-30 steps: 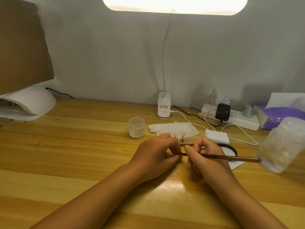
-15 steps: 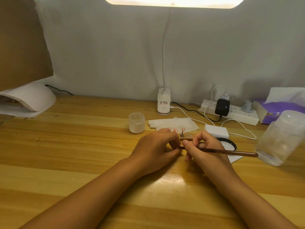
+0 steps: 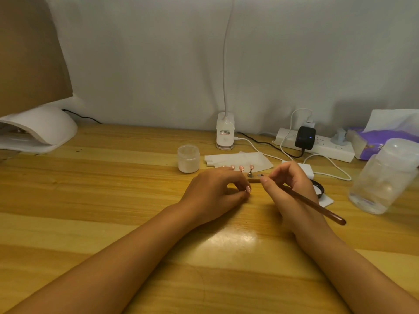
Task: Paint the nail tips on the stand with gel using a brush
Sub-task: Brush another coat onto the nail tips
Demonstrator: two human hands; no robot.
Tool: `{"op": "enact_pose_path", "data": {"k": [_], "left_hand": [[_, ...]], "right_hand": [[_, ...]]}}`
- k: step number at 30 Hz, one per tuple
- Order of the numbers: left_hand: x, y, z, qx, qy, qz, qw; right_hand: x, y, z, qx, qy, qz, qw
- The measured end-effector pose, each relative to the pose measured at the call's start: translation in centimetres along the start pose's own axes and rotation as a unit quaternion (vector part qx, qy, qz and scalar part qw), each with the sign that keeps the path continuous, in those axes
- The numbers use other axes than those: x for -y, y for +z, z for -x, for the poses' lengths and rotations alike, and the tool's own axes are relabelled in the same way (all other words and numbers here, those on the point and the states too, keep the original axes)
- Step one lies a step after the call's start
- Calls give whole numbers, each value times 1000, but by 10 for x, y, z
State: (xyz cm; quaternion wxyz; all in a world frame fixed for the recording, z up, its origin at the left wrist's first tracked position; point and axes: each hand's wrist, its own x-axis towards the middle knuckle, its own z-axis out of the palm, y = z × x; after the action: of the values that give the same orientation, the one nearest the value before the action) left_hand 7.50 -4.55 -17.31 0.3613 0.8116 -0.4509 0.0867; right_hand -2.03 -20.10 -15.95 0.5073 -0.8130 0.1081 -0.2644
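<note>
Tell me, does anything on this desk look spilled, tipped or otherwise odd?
Nothing looks spilled or broken. The one oddity: the clear plastic jar at the right edge looks tilted, though the wide-angle lens may cause that. The small frosted jar stands upright, and the nail tips sit in a row on their stand.

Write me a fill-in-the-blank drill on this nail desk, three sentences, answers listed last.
1. The long brown brush is held in the ____ hand.
2. The small frosted jar stands to the ____ of the white lamp base.
3. The black adapter is plugged into the white ____.

Answers: right; left; power strip
</note>
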Motion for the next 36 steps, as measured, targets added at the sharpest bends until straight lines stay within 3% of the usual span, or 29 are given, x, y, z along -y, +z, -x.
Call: {"op": "enact_pose_path", "data": {"k": [8,18,24,32,36], "left_hand": [[-3,-2,0,9,-9,4,1000],[-2,-1,0,12,-9,1,1000],[-2,-1,-1,13,-7,6,1000],[-3,-2,0,9,-2,-2,1000],[-3,-2,0,16,0,1,1000]], "right_hand": [[1,1,1,41,19,-50,998],[0,2,0,68,26,-4,997],[-2,1,-1,28,18,-42,999],[-4,3,-2,68,8,-17,998],[-7,1,-2,33,15,-32,999]]}}
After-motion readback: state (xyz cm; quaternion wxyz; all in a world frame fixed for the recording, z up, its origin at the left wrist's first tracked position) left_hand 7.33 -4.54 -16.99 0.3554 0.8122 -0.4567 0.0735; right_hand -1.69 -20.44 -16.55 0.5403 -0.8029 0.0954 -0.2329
